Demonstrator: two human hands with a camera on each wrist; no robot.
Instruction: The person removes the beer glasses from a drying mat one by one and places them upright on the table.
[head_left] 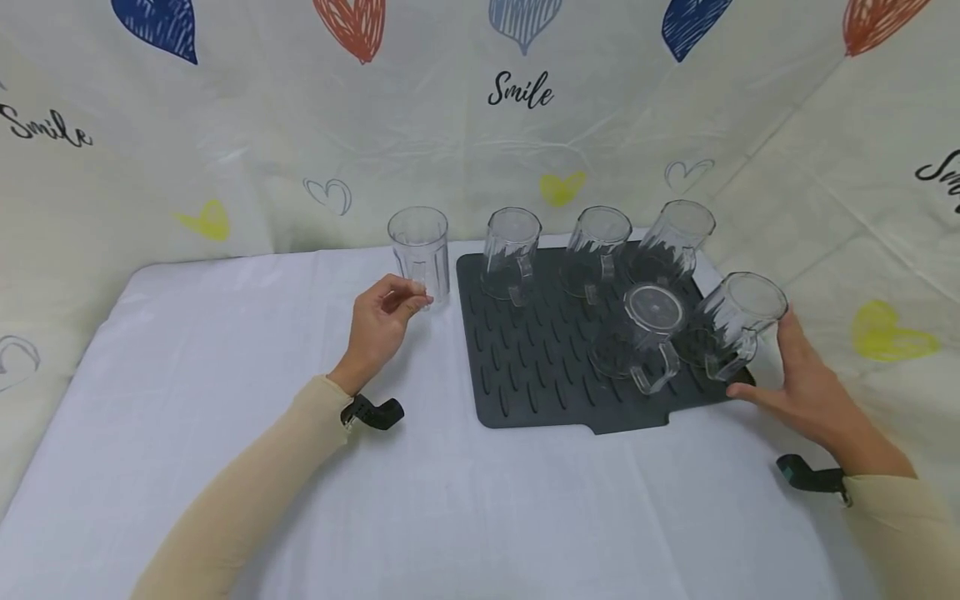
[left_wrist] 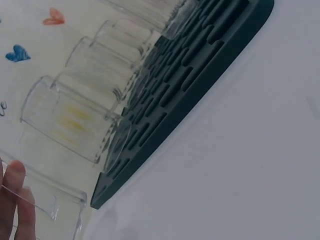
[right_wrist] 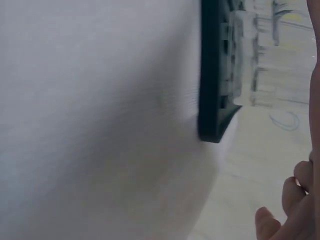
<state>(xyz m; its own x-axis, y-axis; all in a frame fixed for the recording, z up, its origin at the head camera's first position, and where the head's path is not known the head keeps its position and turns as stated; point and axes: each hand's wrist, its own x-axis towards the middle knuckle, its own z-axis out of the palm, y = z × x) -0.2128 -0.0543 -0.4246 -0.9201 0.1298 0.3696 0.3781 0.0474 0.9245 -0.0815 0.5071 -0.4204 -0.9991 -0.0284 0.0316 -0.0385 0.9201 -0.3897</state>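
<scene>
Worktop [head_left: 525, 517] gives me room along the near side of the mat [head_left: 517, 350]. At the mat's right edge, my right hand [head_left: 817, 400] is spread about the corner mug [head_left: 738, 308]; a careless nudge could knock that into the upturned mug [head_left: 637, 329]. Just off the mat's left edge, my left hand [head_left: 382, 321] pinches the left mug [head_left: 420, 237]; a loose grip could drop it.

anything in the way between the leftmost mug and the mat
Nothing visible: only a narrow strip of cloth separates the leftmost mug from the mat. The next mug stands on the mat, near its left edge.
</scene>
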